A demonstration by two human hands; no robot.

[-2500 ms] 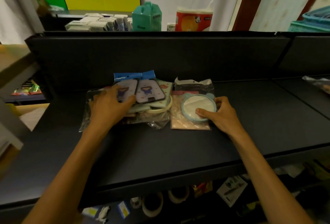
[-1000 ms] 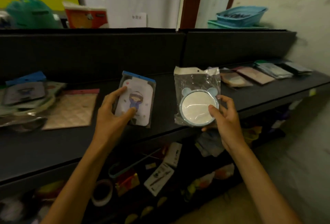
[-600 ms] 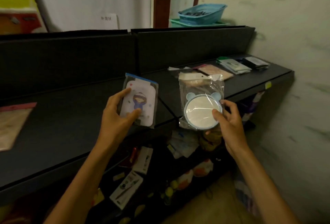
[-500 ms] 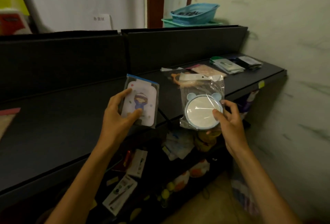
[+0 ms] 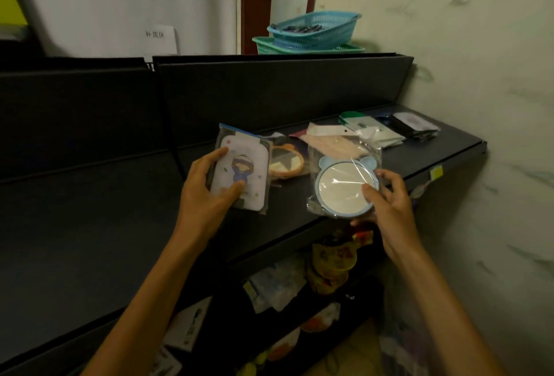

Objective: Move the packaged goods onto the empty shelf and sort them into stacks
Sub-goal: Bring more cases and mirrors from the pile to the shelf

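My left hand grips a flat white packet with a cartoon figure, held tilted above the dark shelf. My right hand holds a bagged round blue mirror with bear ears by its right edge, over the shelf's front edge. On the right part of the shelf lie sorted goods: an orange-rimmed mirror packet, a pink packet, a green-topped white stack and a dark stack.
A wall closes off the shelf's right end. Blue and green baskets sit on top of the back panel. Lower shelves hold several mixed packets. A yellow tag marks the shelf's front edge.
Both hands lifted their packets off the left pile and carried them right. The view has swung right, so the sorted stacks by the wall now sit just beyond my hands.
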